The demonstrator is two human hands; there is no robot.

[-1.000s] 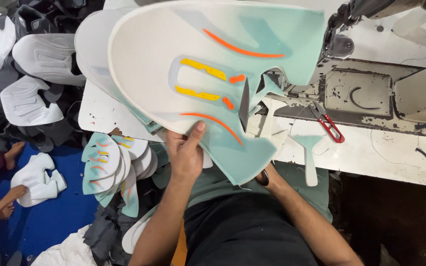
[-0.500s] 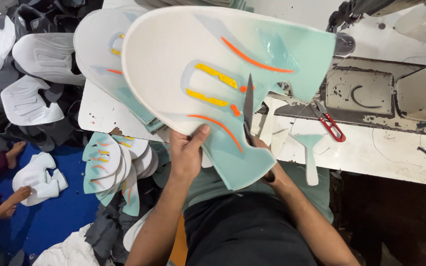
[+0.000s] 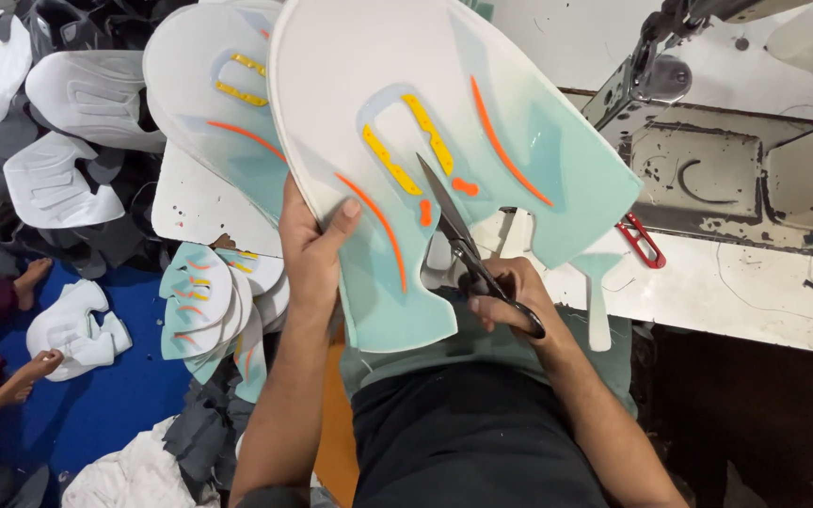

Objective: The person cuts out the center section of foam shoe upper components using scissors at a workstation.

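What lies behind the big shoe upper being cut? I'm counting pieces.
Behind the held upper, a second upper of the same kind shows at its left edge, with yellow and orange strips. The rest of it, and anything further behind, is covered.

Both forearms rise from the bottom of the view, bare to the elbow, and angle inward toward each other. The left hand (image 3: 317, 249) is turned palm away, wrist straight, with the thumb laid flat and pointing up and to the right while the other fingers are curled out of sight behind what it grips. The right hand (image 3: 508, 296) sits lower and just to the right, well bent at the wrist, knuckles up. Its fingers are curled closed through the handle loops it holds, thumb tucked on the near side. The two hands are near each other but apart.
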